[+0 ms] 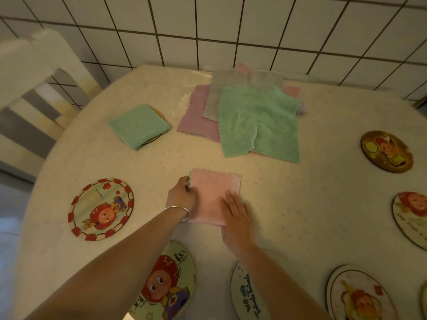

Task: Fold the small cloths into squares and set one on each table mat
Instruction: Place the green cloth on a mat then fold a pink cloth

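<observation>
A pale pink, fluffy folded cloth (215, 195) lies near the middle of the round table (300, 204), toward its near edge. The left hand (181, 195) pinches the cloth's left edge with curled fingers; the right hand (235, 212) rests flat on it, fingers straight, holding nothing. The cloth looks light, soft and limp, so it should crease easily but may spring open; best taken by its corners or folded edge. One green folded cloth (139, 125) already sits on a round mat toward the far left edge. A heap of unfolded cloths (254, 118) waits at the far edge, four colours showing. Six bare picture mats (101, 209) are visible, some cut off.
</observation>
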